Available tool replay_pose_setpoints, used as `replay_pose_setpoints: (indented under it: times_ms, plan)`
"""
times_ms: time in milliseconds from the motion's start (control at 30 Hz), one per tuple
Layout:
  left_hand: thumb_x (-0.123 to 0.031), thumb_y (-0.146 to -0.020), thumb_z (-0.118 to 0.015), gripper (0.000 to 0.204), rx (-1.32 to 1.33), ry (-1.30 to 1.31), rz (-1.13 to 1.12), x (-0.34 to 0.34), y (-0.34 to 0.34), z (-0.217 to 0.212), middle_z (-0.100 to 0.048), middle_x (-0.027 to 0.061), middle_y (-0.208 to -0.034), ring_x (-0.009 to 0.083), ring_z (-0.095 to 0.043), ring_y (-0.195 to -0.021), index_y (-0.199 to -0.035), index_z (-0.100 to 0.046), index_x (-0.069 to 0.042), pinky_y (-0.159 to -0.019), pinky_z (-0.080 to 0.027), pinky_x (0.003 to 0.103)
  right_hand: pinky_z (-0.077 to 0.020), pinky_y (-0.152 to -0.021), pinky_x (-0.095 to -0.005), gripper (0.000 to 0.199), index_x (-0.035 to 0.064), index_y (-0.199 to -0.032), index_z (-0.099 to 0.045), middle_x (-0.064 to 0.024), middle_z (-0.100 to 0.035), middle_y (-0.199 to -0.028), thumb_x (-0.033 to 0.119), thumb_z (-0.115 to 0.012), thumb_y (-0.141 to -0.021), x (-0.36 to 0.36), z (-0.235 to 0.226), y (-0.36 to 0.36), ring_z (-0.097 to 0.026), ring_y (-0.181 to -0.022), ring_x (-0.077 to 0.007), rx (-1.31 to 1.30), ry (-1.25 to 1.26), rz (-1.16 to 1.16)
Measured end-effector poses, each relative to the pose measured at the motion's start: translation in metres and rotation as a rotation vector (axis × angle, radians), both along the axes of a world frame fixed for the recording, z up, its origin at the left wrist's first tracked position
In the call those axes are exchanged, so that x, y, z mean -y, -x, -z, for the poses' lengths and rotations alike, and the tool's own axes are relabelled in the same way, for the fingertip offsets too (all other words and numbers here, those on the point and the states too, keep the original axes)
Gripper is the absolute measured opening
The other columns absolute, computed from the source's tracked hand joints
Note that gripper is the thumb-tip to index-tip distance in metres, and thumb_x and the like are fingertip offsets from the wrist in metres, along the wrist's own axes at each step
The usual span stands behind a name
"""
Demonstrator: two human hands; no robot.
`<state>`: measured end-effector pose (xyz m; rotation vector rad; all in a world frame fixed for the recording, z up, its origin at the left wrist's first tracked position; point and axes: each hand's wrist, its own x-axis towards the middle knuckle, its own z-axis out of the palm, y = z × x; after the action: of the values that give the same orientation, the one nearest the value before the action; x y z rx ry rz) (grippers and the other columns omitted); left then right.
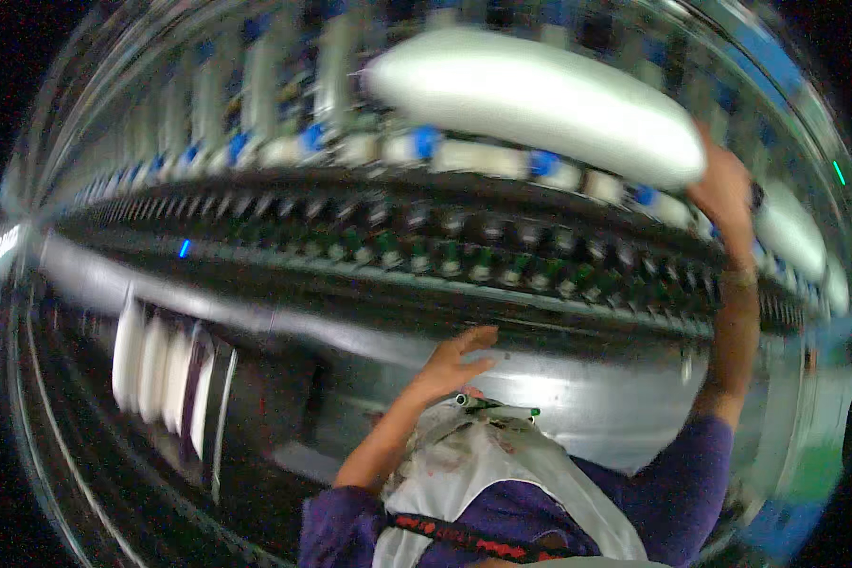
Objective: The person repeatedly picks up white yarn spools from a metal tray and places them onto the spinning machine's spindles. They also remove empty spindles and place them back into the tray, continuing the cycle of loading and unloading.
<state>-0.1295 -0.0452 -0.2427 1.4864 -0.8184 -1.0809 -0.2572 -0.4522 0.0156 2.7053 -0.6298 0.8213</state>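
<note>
A large white roving bobbin [530, 99], wound full and smeared by motion, lies almost level across the upper part of the head view, in front of the spinning frame. My right hand [724, 194], arm stretched out, grips its right end; some fingers are hidden behind the bobbin. Low in front of my body, my left hand [454, 364] is empty, with the fingers apart. Just below it, thin tubes [502, 410] with white and green ends lie at the top of my pale apron [521, 464].
White rollers with blue parts [424, 144] run along the frame above a long row of dark spindles [388, 246]. Another white bobbin [790, 232] is beyond my right wrist. Several white bobbins [156, 374] stand at the lower left. A shiny metal surface [577, 379] lies below the spindles.
</note>
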Motion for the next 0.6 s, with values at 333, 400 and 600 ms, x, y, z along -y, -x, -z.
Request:
replay_pose_setpoints:
  times_ms: [333, 400, 600]
  plan:
    - [-0.017, -0.080, -0.076, 0.058, 0.195, -0.335, -0.808, -0.262, 0.016, 0.118, -0.060, 0.0190, -0.122, 0.0334, -0.059, -0.112, -0.132, -0.053, -0.005, -0.092, -0.050, 0.041, -0.0401, -0.106, -0.0452, 0.064, -0.0028, -0.133, -0.050, -0.0211, -0.055, -0.131, 0.020, -0.078, -0.080, -0.156, 0.002, -0.042, -0.053, -0.122, -0.0327, 0.531, 0.004, -0.363]
    - [-0.016, -0.080, -0.076, 0.055, 0.499, -0.241, -1.023, -0.287, -0.005, 0.107, -0.060, 0.0184, -0.122, 0.0347, -0.058, -0.111, -0.129, -0.054, -0.005, -0.094, -0.047, 0.042, -0.0447, -0.101, -0.0425, 0.048, -0.0022, -0.122, -0.057, -0.0182, -0.061, -0.121, 0.012, -0.076, -0.081, -0.239, 0.069, -0.133, -0.057, -0.113, -0.0298, 0.798, -0.552, -0.728]
    - [-0.022, -0.080, -0.074, 0.059, 1.153, -0.788, -1.521, -0.479, -0.099, 0.094, -0.053, 0.0187, -0.132, 0.0383, -0.046, -0.128, -0.130, -0.052, -0.001, -0.109, -0.030, 0.055, -0.0496, -0.092, -0.0341, 0.031, 0.0007, -0.110, -0.066, -0.0108, -0.067, -0.108, 0.007, -0.073, -0.080, -0.534, 0.258, -0.332, -0.064, -0.104, -0.0232, -0.484, -0.867, -1.281]
